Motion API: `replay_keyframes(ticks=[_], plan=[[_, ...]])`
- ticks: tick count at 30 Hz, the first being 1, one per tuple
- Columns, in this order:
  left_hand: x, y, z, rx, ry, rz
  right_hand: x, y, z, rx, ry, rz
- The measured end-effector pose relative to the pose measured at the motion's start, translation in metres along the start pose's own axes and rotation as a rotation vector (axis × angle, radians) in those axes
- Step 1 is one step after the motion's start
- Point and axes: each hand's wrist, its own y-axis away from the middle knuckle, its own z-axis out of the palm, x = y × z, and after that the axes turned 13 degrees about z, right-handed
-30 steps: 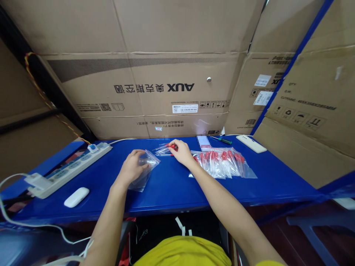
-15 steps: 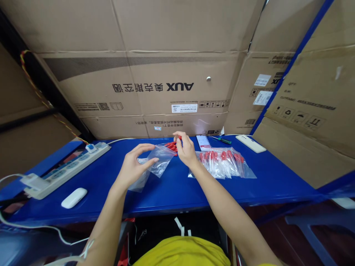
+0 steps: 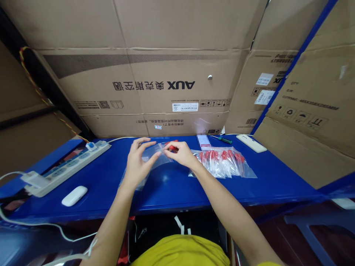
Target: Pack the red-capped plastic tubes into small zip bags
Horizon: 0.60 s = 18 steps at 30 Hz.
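A clear plastic bag spans the gap between my two hands. My left hand is at the bag's left side, thumb and fingers curved apart, its thumb tip against the plastic. My right hand is closed, its fingertips at the bag's right edge. Inside its curled fingers shows a small red piece, whose exact kind I cannot make out. More red pieces lie behind that hand, mostly hidden. Another clear bag lies under my left hand.
Filled clear bags with red-ended pieces lie overlapping on the blue table at right. Behind them are a green-handled screwdriver, a blurred card and a white phone-like slab. A power strip and white case stand left.
My right hand has come down and left to the bag's edge, carrying a red piece. My left hand has shifted slightly right, its fingers raised more. Fewer red pieces show behind.
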Motion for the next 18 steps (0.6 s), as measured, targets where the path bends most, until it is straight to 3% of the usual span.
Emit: replay_keyframes(ticks=[7, 10, 15, 18], plan=[[0.023, 0.007, 0.017, 0.086, -0.435, -0.137, 0.002, 0.004, 0.010, -0.005, 0.028, 0.022], [0.026, 0.007, 0.020, 0.061, -0.379, -0.145, 0.000, 0.005, 0.013, 0.034, 0.077, 0.011], [0.022, 0.007, 0.022, -0.031, -0.051, -0.182, -0.001, 0.006, 0.016, 0.080, 0.139, 0.001], [0.018, 0.007, 0.019, -0.073, -0.116, -0.153, 0.002, 0.004, 0.012, 0.160, 0.198, 0.060]])
